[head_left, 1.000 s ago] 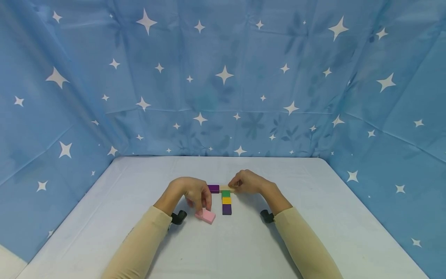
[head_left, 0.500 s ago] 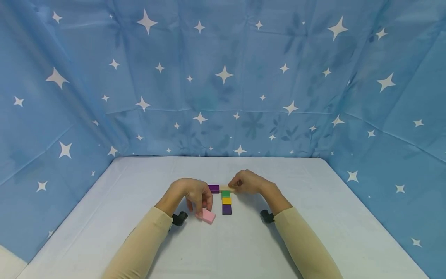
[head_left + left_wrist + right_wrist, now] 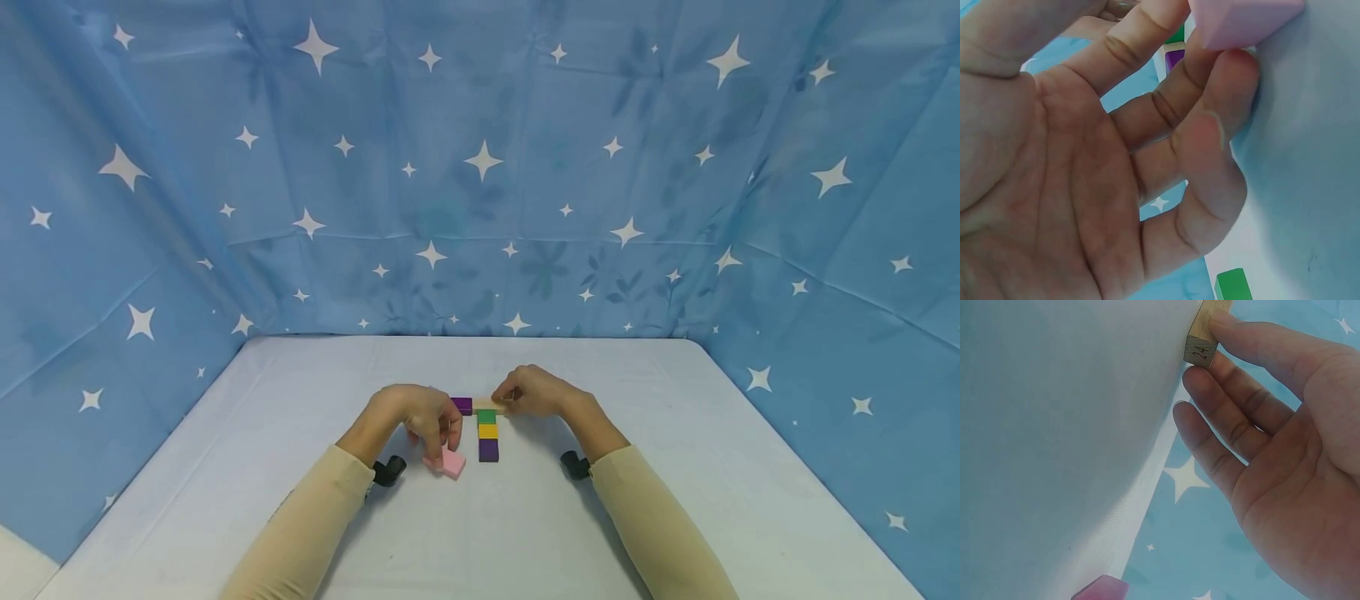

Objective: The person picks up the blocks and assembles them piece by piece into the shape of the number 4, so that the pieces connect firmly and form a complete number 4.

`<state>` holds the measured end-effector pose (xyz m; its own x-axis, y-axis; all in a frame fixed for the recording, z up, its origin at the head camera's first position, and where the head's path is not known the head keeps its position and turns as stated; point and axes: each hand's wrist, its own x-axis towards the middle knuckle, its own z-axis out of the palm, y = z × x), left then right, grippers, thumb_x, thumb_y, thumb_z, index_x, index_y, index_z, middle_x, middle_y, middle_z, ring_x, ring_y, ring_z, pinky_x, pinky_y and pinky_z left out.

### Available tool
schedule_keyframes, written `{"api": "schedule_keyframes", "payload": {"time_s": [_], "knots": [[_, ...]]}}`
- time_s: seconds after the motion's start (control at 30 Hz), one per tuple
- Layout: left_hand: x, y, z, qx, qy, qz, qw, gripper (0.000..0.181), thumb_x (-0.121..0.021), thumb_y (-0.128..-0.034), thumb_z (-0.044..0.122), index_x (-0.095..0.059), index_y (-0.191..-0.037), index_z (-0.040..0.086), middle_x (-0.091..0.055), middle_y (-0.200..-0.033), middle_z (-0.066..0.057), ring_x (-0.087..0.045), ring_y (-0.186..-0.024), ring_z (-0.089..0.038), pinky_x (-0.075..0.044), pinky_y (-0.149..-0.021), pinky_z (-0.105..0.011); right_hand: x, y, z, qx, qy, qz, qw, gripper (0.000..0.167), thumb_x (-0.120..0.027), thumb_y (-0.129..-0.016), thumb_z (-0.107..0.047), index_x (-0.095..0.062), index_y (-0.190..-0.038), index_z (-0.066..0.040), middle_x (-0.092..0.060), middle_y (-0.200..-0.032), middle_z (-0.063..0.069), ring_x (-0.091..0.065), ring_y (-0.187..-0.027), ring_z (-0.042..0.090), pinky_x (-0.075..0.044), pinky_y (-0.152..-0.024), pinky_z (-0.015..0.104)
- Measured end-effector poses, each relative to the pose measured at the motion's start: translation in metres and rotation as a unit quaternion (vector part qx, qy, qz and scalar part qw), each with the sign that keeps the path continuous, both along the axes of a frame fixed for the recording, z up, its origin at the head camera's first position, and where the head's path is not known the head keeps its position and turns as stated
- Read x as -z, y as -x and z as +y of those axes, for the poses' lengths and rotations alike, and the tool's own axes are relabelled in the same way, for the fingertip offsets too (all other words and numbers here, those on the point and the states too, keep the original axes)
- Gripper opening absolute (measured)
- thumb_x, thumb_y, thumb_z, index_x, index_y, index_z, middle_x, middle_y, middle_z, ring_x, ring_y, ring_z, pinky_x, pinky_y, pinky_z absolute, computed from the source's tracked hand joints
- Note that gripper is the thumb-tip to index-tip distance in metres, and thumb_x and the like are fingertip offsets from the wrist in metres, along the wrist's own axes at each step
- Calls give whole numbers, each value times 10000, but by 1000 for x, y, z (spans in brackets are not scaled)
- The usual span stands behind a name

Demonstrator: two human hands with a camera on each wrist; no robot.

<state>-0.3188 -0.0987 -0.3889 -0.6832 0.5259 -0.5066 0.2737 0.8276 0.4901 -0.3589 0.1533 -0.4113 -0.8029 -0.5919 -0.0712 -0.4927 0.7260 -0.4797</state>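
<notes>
Smooth, flat-faced pink block below your left hand, pinched at the fingertips, wrist arched. Grained wooden block, end marked "24", pinched at your right hand's fingertips, other fingers loosely curved.

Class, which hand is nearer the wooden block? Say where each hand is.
Right. The right hand pinches the wooden block; the left hand is left of it, holding the pale pink block.

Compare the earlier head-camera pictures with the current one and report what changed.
The left hand, holding the pink block, shifted slightly to the right, and the block moved with it. The right hand stayed on the wooden block; the green block, yellow block and dark purple block stayed put.
</notes>
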Motion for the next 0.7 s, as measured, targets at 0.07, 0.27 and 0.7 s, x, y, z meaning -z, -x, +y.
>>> {"api": "schedule_keyframes", "payload": {"time_s": [0.07,0.27,0.7], "knots": [[0,0,1,-3,-1,-16,10000,273,-968,-707,162,-753,-875,177,-652,-814,4,-583,-793,-153,-499,-628,-315,-1,0,0,-7,4,19,10000,285,-793,-911,-72,-803,-1187,-143,-766,-1075,-28,-633,-930,124,-582,-868,292],[-1,1,2,-36,-121,112,9999,257,-944,-738,135,-732,-873,188,-650,-856,-1,-577,-826,-164,-506,-674,-324,-2,-1,1,17,18,32,10000,287,-797,-908,-69,-802,-1187,-131,-769,-1083,-14,-635,-923,129,-588,-862,299],[-5,0,1,-6,-144,433,9990,287,-955,-724,113,-729,-878,198,-658,-866,-16,-573,-853,-181,-453,-743,-344,-1,0,0,34,10,23,10000,288,-794,-909,-62,-800,-1189,-128,-768,-1085,-13,-640,-938,131,-590,-885,309]]}}
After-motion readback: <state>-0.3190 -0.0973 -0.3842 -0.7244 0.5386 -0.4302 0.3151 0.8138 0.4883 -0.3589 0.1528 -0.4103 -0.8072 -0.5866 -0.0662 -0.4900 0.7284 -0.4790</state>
